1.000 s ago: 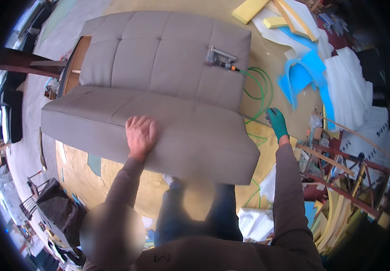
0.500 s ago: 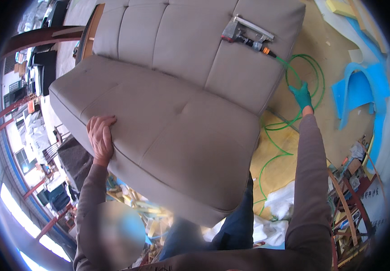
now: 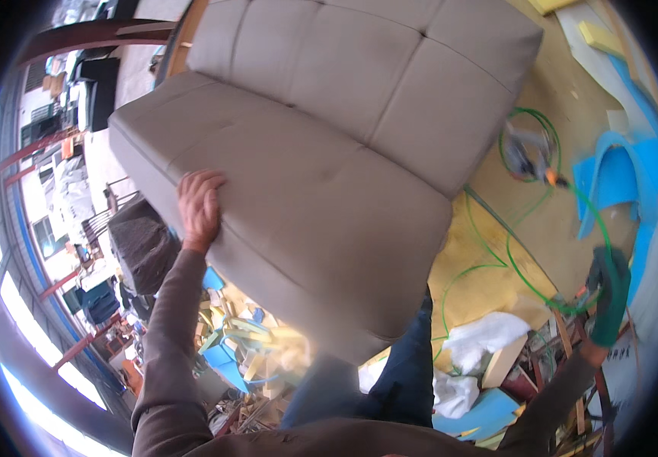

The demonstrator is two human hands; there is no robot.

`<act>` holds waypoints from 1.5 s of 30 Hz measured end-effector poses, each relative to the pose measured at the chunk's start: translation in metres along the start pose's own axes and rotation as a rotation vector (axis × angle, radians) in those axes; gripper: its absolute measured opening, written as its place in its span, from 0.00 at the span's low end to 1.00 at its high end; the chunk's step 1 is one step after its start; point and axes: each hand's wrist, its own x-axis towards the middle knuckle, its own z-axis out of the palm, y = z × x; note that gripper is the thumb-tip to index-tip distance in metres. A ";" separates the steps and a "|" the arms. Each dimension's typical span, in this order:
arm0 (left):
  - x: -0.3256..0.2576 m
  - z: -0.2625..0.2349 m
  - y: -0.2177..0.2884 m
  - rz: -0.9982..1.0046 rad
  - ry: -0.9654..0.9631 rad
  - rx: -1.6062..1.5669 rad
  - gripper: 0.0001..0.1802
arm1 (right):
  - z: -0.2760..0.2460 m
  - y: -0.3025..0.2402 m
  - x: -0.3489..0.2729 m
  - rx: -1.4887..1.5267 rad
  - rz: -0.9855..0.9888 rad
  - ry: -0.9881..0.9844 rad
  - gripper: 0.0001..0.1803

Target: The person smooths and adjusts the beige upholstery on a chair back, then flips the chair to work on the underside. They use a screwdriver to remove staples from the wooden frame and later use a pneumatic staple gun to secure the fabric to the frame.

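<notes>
A taupe upholstered sofa (image 3: 291, 183) with a tufted backrest fills the middle of the view. My bare left hand (image 3: 201, 207) lies over its front edge, fingers stretched along the seat cover. Off to the right, my right hand (image 3: 609, 293), in a green glove, is closed round a thin green air hose (image 3: 599, 217). A pneumatic staple gun (image 3: 527, 158), blurred by motion, hangs on that hose beyond the sofa's right end, apart from the hand. The orange fitting shows where hose and gun join.
Blue foam sheets (image 3: 617, 179) lie at the far right. Foam offcuts (image 3: 260, 343) litter the floor by my legs, with white wadding (image 3: 485, 339) to the right. A dark wrapped block (image 3: 142, 244) stands left of the sofa. Wooden scraps are piled at lower right.
The staple gun has left the backrest and now hangs to the right of the sofa. My right hand has pulled the hose back toward me and rightward. The left hand stays on the seat edge.
</notes>
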 end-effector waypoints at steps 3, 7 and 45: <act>-0.001 0.001 -0.002 0.023 0.029 -0.009 0.17 | -0.020 0.070 -0.010 -0.100 0.124 0.027 0.12; 0.000 0.001 -0.002 0.009 0.003 -0.016 0.20 | -0.021 0.249 0.040 -0.083 0.283 0.081 0.11; 0.111 0.098 -0.260 0.535 -0.585 -0.014 0.22 | 0.569 0.031 -0.070 -0.696 -0.508 -0.512 0.37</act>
